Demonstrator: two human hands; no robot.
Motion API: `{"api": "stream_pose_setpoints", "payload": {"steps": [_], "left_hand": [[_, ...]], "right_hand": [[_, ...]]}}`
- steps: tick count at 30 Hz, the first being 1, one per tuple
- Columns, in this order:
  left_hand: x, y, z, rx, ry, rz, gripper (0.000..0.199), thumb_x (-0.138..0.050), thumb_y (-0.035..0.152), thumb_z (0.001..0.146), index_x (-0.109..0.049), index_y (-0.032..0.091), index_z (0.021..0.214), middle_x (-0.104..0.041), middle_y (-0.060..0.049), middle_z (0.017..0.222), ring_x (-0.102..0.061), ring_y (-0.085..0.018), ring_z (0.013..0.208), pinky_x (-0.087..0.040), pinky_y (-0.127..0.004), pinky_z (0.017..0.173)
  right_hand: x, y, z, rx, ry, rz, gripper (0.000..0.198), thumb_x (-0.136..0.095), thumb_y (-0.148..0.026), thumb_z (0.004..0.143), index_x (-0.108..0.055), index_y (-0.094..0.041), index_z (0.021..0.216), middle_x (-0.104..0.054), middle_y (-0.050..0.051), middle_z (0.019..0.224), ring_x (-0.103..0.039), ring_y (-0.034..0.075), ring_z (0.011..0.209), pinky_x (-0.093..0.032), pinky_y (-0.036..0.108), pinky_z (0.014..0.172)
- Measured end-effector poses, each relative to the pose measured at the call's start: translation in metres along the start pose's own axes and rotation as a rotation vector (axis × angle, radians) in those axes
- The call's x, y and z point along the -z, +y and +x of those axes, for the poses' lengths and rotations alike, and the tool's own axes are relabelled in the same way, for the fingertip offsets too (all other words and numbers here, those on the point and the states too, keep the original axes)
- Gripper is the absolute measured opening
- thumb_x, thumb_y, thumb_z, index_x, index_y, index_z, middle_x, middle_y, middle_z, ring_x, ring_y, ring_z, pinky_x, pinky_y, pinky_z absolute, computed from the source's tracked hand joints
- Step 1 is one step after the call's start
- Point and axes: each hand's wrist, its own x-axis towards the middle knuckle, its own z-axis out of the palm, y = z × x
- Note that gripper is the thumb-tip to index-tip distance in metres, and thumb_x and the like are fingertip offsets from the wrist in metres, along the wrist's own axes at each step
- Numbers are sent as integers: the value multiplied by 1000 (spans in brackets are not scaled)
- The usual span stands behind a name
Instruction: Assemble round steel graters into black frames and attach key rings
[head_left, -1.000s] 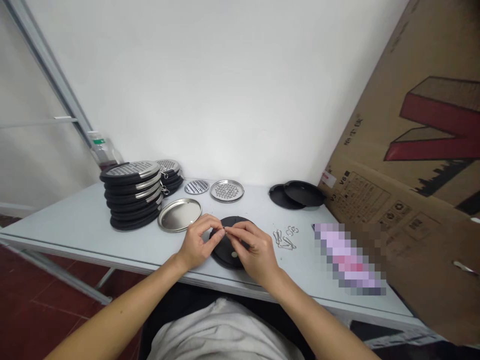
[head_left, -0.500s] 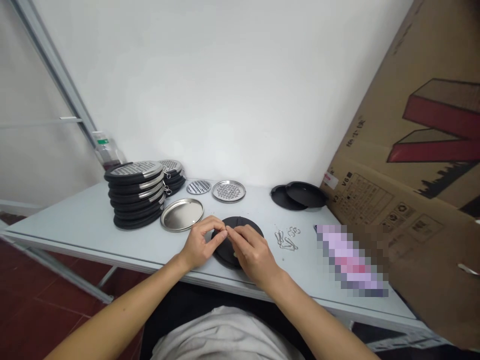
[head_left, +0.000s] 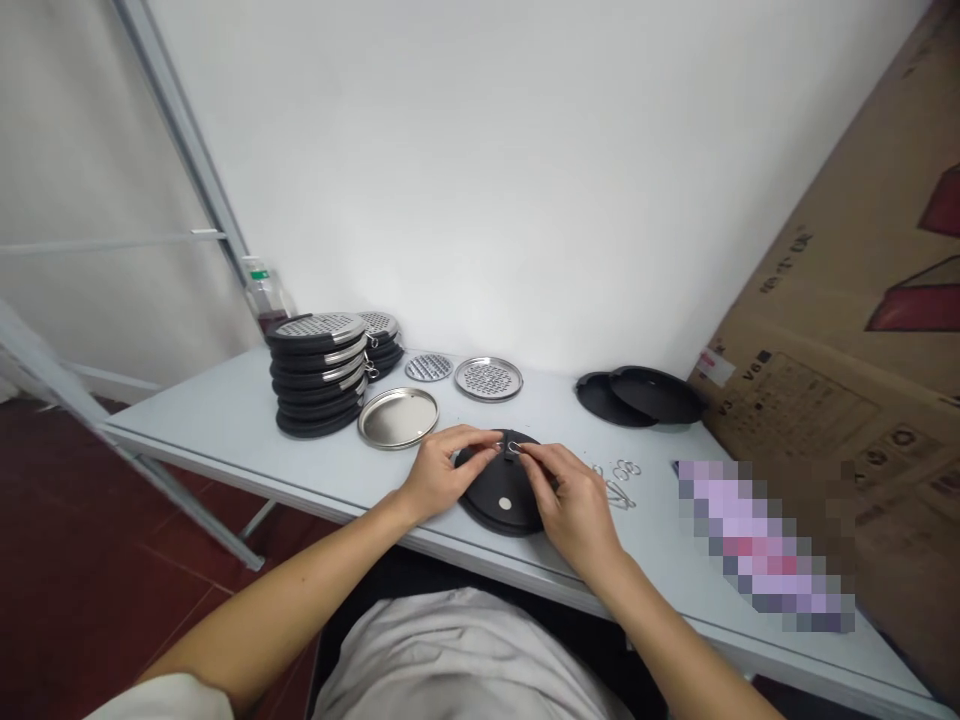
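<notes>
A black round disc with a small pale dot lies in front of me near the table edge. My left hand reaches over its left side, thumb and forefinger pinching a small metal ring. From the right, my right hand pinches a thin metal wire loop, held close to the ring above the disc's far rim. Whether the two pieces touch is too small to tell. Several loose metal rings and wire clips lie just right of my right hand.
Stacked black discs with perforated metal tops stand at left, a bottle behind. A shiny metal lid, a grater-like plate and a perforated metal disc lie farther back. Black discs and a cardboard box are at right.
My hands have moved apart slightly, and a wire loop and ring now show between the fingertips. More of the black disc, including its pale dot, is uncovered. The camera view has shifted left.
</notes>
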Motion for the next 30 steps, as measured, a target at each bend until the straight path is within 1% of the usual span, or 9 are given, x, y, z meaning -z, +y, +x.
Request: {"api": "stream_pose_setpoints", "payload": {"steps": [2,5,9,13,19,26,30], "left_hand": [[0,1,0,-64,-33,14,17,-63,21,89,-74,19,102,-73,-7,95,-68,-17,88,-55,-31,82],[0,2,-1,-133,-39,32,16,-62,18,89,-74,19,99,-72,-7,91,-68,-16,85,-55,-30,79],[0,5,-1,-174,-31,72,15,-61,15,89,-72,18,99,-71,-7,89,-66,-16,83,-54,-29,78],[0,5,-2,-210,-62,100,19,-55,13,91,-71,18,100,-68,-7,89,-64,-15,83,-54,-28,76],[-2,1,-2,-215,-45,132,23,-58,17,92,-70,20,111,-69,-8,97,-65,-17,90,-55,-30,82],[-3,2,-3,-225,-113,93,26,-61,17,90,-71,21,114,-70,-7,97,-66,-15,87,-55,-28,80],[-3,1,-3,-219,-101,80,26,-63,16,89,-71,21,114,-70,-7,97,-67,-15,87,-56,-28,80]], "right_hand": [[-2,0,-1,3,-6,-6,21,-48,-25,96,-67,-21,103,-72,7,93,-68,21,85,-53,34,78],[-4,0,-2,4,-32,-12,21,-47,-24,96,-66,-21,103,-72,7,92,-68,21,84,-53,33,77],[-6,0,-2,17,-79,-4,20,-46,-23,96,-64,-20,104,-71,7,93,-68,21,84,-53,32,75],[-7,0,-3,37,-64,-11,22,-42,-23,98,-62,-20,107,-69,8,93,-67,20,83,-52,33,74],[-6,1,-3,47,-52,-33,22,-41,-22,98,-61,-20,108,-67,7,89,-65,20,81,-52,33,73],[-6,2,-2,26,-83,-61,24,-41,-21,98,-63,-19,107,-68,8,92,-66,22,85,-52,34,75],[-5,2,-1,-14,-85,-43,23,-42,-22,97,-63,-18,106,-68,8,93,-66,22,87,-51,35,77]]}}
